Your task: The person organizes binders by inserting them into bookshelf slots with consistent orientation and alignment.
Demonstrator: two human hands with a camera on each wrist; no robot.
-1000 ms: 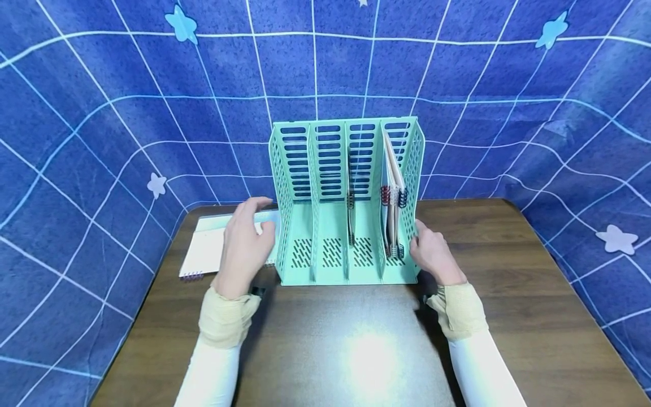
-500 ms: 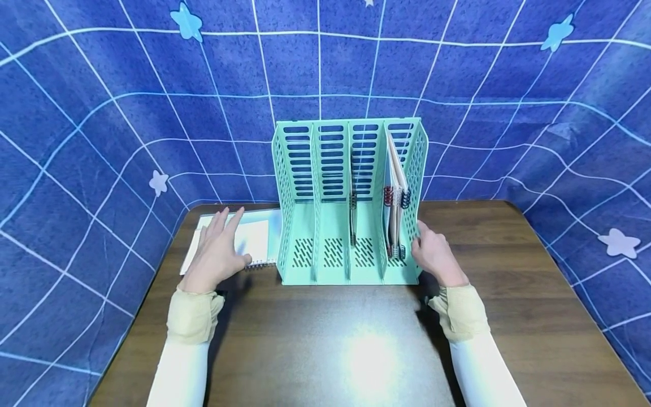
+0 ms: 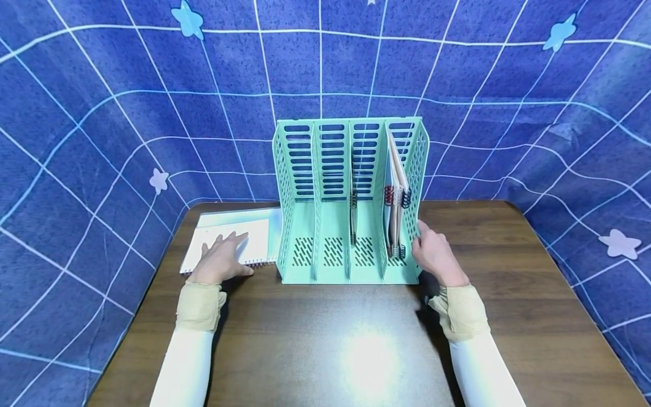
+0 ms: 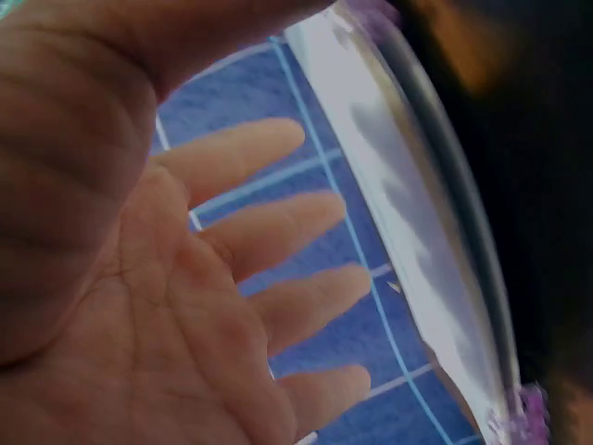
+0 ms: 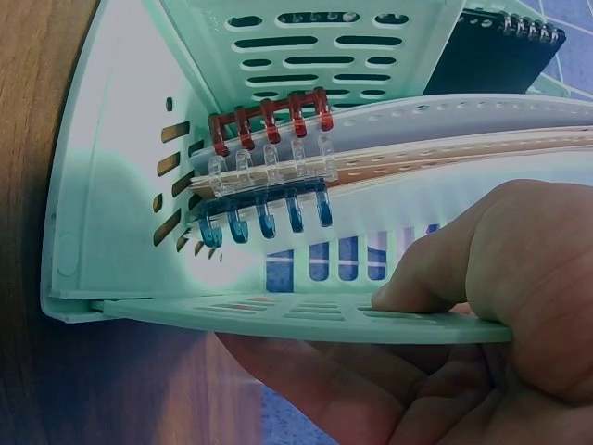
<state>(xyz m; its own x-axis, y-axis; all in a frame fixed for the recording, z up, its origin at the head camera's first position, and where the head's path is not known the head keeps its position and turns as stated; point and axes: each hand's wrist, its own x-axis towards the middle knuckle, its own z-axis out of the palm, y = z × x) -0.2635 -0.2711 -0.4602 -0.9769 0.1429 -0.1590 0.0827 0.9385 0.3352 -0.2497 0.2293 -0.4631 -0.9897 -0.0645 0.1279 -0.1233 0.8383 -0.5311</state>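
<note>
My left hand [image 3: 218, 261] hovers low over a pile of spiral notebooks [image 3: 256, 233] on the table's left, fingers spread and thumb out near the front edge. In the left wrist view the pages [image 4: 398, 185] show edge-on with purple rings [image 4: 530, 417], apart from the fingertips [image 4: 357, 283]. My right hand [image 3: 436, 257] grips the right side wall of a mint-green file rack [image 3: 300, 223], thumb inside and fingers outside. Loose-leaf notebooks with red, clear and blue rings [image 5: 269, 209] stand upright in the rack's rightmost slot.
A thin dark spiral notebook [image 3: 352, 209] stands by a divider in the rack's third slot. The wooden table [image 3: 305, 350] carries a bright light reflection in front. A blue cloth [image 3: 229, 68] with white grid lines and stars hangs behind and at both sides.
My left hand has moved left from beside the rack, then lowered toward the front edge of the notebook pile. My right hand keeps its grip on the rack wall.
</note>
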